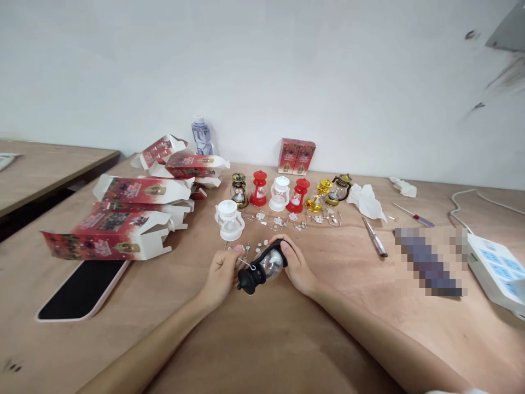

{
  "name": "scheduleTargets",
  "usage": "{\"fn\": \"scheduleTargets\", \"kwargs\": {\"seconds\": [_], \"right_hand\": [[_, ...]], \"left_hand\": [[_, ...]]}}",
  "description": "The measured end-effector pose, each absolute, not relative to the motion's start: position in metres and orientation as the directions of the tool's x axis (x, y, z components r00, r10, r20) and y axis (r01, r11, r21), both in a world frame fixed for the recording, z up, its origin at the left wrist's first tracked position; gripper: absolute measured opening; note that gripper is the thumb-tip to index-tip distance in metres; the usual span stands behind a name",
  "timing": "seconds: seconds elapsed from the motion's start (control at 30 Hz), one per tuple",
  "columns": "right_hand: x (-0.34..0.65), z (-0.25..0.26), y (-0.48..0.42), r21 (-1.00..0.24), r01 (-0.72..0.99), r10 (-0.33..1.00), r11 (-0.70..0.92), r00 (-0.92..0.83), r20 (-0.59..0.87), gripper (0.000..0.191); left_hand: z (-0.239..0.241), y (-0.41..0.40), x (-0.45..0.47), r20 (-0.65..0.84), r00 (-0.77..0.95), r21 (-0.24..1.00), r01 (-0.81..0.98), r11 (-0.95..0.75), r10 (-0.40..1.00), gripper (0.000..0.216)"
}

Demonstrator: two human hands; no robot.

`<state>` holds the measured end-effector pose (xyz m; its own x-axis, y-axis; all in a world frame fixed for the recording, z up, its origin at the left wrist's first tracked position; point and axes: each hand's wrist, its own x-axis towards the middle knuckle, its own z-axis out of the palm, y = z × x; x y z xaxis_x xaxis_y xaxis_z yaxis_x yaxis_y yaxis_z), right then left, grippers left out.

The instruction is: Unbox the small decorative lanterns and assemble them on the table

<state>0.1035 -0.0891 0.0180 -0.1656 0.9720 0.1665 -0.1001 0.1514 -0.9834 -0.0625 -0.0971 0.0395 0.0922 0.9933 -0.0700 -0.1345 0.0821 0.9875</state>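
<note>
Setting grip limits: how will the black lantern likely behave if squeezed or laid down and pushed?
The black lantern is probably light for its size: its clear globe looks largely hollow. That globe may be the fragile spot. On its side, it would likely roll unevenly, as the globe is rounded but a side arm juts out.

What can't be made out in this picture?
Head view: far end of phone, under the nearest red box.
Head view: right end of power strip, cut by frame edge.
Head view: dark item, masked by pixelation.
Head view: base of black lantern, partly under right hand.
</note>
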Motion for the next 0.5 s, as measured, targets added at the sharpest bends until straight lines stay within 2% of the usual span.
{"fn": "scheduleTargets", "kwargs": {"seconds": [0.33,0.5], "right_hand": [[0.0994,0.0221,-0.0941,-0.985,-0.08,0.983,0.155,-0.091,0.162,0.029],[0.0981,0.0212,-0.0957,-0.986,-0.078,0.986,0.15,-0.059,0.155,0.029]], "left_hand": [[0.0383,-0.0946,-0.0596,-0.122,0.02,0.973,-0.194,0.124,0.992,0.056],[0.0381,-0.0942,-0.058,-0.296,0.0,0.909,-0.307,0.281,0.955,0.054]]}}
